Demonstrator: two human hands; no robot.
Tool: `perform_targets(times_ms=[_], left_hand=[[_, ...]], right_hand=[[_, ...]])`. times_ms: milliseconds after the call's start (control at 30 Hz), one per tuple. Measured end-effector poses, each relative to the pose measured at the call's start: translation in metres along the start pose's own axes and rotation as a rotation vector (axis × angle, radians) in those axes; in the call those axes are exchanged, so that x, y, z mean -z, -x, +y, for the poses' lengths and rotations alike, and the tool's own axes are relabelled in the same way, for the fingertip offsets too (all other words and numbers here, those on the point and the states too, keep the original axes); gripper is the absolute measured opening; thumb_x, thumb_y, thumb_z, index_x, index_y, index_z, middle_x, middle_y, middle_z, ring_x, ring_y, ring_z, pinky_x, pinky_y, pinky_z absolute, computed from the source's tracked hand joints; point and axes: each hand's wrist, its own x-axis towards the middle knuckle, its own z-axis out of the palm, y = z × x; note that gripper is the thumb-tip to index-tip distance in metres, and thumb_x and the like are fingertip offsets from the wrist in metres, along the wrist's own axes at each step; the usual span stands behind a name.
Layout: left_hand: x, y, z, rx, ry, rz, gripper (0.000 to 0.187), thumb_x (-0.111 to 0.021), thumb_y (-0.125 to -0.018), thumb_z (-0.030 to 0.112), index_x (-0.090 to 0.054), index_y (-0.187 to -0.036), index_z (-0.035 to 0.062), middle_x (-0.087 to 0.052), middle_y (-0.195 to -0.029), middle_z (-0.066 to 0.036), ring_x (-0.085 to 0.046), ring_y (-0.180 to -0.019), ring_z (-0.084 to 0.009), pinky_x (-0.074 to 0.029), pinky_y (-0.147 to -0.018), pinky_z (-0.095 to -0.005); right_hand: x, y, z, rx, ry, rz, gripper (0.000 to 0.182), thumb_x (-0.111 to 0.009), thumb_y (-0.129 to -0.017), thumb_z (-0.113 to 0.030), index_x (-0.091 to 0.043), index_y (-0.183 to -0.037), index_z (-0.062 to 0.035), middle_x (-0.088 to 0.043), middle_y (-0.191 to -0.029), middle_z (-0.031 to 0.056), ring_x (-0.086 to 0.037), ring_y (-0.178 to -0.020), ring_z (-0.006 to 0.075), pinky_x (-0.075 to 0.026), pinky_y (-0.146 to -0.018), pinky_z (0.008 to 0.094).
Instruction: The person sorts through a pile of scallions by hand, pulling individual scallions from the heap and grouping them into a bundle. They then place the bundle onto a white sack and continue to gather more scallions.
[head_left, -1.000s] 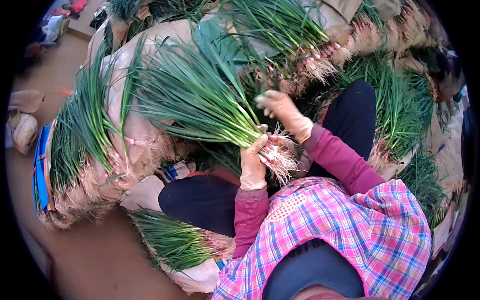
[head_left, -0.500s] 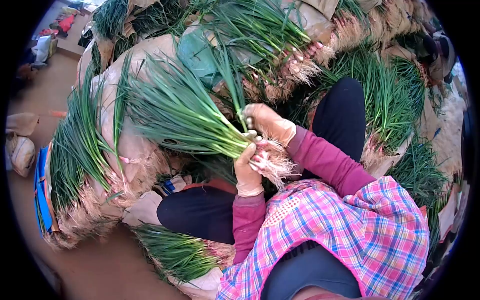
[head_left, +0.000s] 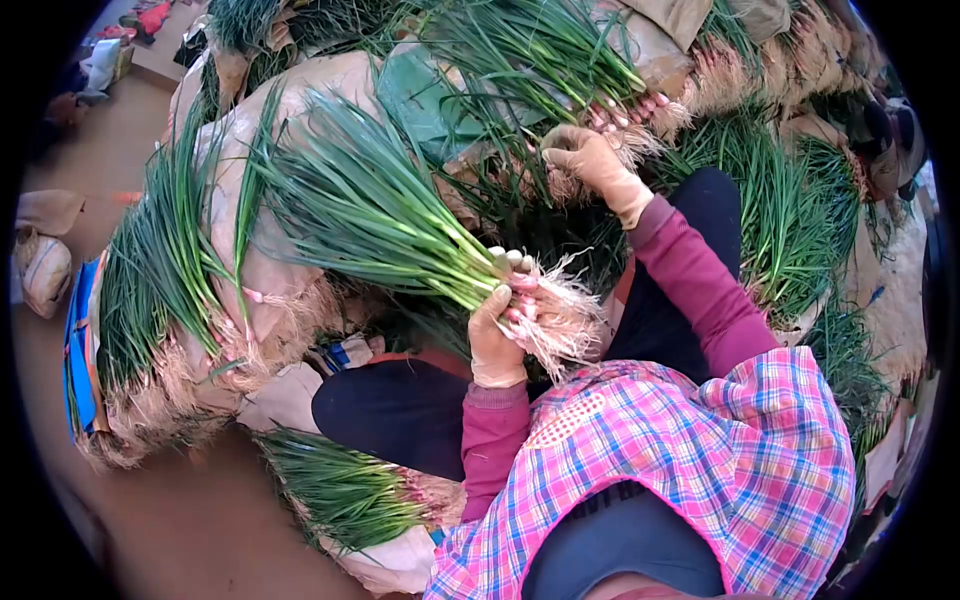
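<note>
A thick bunch of spring onions [head_left: 410, 225], with pinkish bulbs and pale stringy roots, is gripped near the bulb end by my gloved left hand [head_left: 497, 340]. Its fingers wrap around the white stems, and the green leaves fan out to the upper left. My gloved right hand [head_left: 595, 170] is up and to the right, apart from the bunch. Its fingers are loosely bent, with no stalk visible between them. Just beyond that hand lies a pile of spring onions [head_left: 540, 70], roots toward me.
More spring onions lie on a pale sack [head_left: 235, 165] at left, with a blue strip [head_left: 82, 345] by its edge. Another bundle [head_left: 340, 490] lies below my knee, and a large heap [head_left: 745, 200] is at right. A green plastic sheet [head_left: 425, 105] lies behind the bunch.
My right hand has let go of a stalk beside the bunch and moved up and right to the pile. My left hand still holds the bunch in nearly the same place.
</note>
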Motion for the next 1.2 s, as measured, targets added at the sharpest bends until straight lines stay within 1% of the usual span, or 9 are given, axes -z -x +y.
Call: perform_targets(times_ms=[100, 233, 300, 433, 633, 833, 867, 1133, 1200], left_hand=[[0.011, 0.0, 0.001, 0.083, -0.098, 0.057, 0.051, -0.066, -0.078, 0.005, -0.05, -0.126, 0.0018, -0.06, -0.112, -0.011, -0.056, -0.108, -0.0262, -0.042, -0.101, -0.0384], [0.014, 0.001, -0.001, 0.054, -0.013, 0.021, 0.05, -0.066, -0.079, 0.005, -0.051, -0.126, 0.0029, -0.06, -0.11, -0.011, -0.061, -0.098, -0.0253, -0.053, -0.079, -0.0328], [0.018, 0.003, -0.001, 0.052, -0.032, 0.02, 0.049, -0.066, -0.08, 0.007, -0.051, -0.126, 0.0028, -0.06, -0.11, -0.011, -0.061, -0.099, -0.0249, -0.054, -0.077, -0.0325], [0.014, -0.003, 0.003, 0.076, -0.083, -0.007, 0.047, -0.065, -0.081, 0.009, -0.051, -0.125, 0.0022, -0.06, -0.111, -0.014, -0.061, -0.096, -0.0248, -0.055, -0.073, -0.0317], [0.014, 0.007, 0.016, 0.053, -0.068, 0.082, 0.05, -0.064, -0.078, 0.007, -0.05, -0.125, -0.0005, -0.061, -0.108, -0.016, -0.063, -0.092, -0.0262, -0.055, -0.077, -0.0344], [0.0, 0.019, 0.054, -0.092, -0.073, 0.009, 0.053, -0.063, -0.075, 0.006, -0.048, -0.125, -0.001, -0.058, -0.106, -0.015, -0.058, -0.098, -0.0288, -0.046, -0.092, -0.0419], [0.001, 0.022, 0.056, -0.081, -0.09, 0.046, 0.053, -0.064, -0.074, 0.006, -0.048, -0.125, -0.0012, -0.058, -0.106, -0.015, -0.058, -0.098, -0.029, -0.047, -0.092, -0.0418], [0.01, 0.021, 0.05, -0.013, -0.072, 0.107, 0.051, -0.065, -0.076, 0.005, -0.048, -0.123, -0.0033, -0.059, -0.107, -0.016, -0.059, -0.095, -0.0289, -0.051, -0.084, -0.0386], [0.009, 0.015, 0.046, 0.019, -0.104, 0.052, 0.049, -0.064, -0.078, 0.005, -0.048, -0.123, -0.0031, -0.059, -0.109, -0.018, -0.06, -0.094, -0.0276, -0.054, -0.073, -0.0333]], right_hand=[[-0.012, 0.005, 0.007, -0.034, 1.014, 0.504, 0.024, -0.07, -0.083, -0.022, -0.065, -0.101, -0.0072, -0.065, -0.08, -0.0005, -0.06, -0.071, 0.0119, -0.049, -0.066, 0.03], [-0.002, -0.023, 0.027, -0.162, 1.22, 0.39, 0.023, -0.068, -0.085, -0.023, -0.065, -0.103, -0.0078, -0.066, -0.081, -0.0021, -0.061, -0.07, 0.01, -0.048, -0.064, 0.0276], [0.002, -0.031, 0.018, -0.347, -0.123, -0.074, 0.02, -0.069, -0.084, -0.025, -0.066, -0.098, -0.0097, -0.068, -0.088, -0.0004, -0.061, -0.072, 0.0086, -0.047, -0.063, 0.0248], [-0.013, -0.007, -0.036, -0.342, -0.475, -0.184, 0.022, -0.059, -0.093, -0.022, -0.063, -0.11, -0.0091, -0.067, -0.103, -0.0019, -0.061, -0.092, 0.0086, -0.048, -0.077, 0.0229], [-0.053, 0.029, 0.019, -0.149, -0.255, 0.256, 0.013, -0.06, -0.086, -0.01, -0.066, -0.097, -0.0084, -0.065, -0.086, 0.0003, -0.057, -0.072, 0.0086, -0.046, -0.065, 0.0223], [-0.122, 0.064, 0.017, -0.389, 0.146, -0.123, 0.026, -0.07, -0.084, -0.026, -0.068, -0.099, -0.0044, -0.068, -0.084, 0.0023, -0.061, -0.075, 0.0139, -0.048, -0.073, 0.031], [-0.137, 0.062, 0.036, -0.479, -0.142, -0.127, 0.025, -0.069, -0.086, -0.033, -0.069, -0.096, -0.0101, -0.062, -0.074, -0.005, -0.049, -0.059, 0.0041, -0.038, -0.055, 0.0218], [-0.048, 0.033, -0.026, -0.138, -0.609, -0.142, 0.013, -0.062, -0.09, -0.019, -0.065, -0.087, -0.0066, -0.056, -0.072, -0.0049, -0.054, -0.065, 0.0029, -0.042, -0.059, 0.0166], [-0.021, 0.036, -0.06, -0.309, -0.601, -0.177, 0.01, -0.064, -0.088, -0.016, -0.065, -0.086, -0.006, -0.058, -0.072, -0.0037, -0.054, -0.062, 0.0046, -0.043, -0.059, 0.018]])
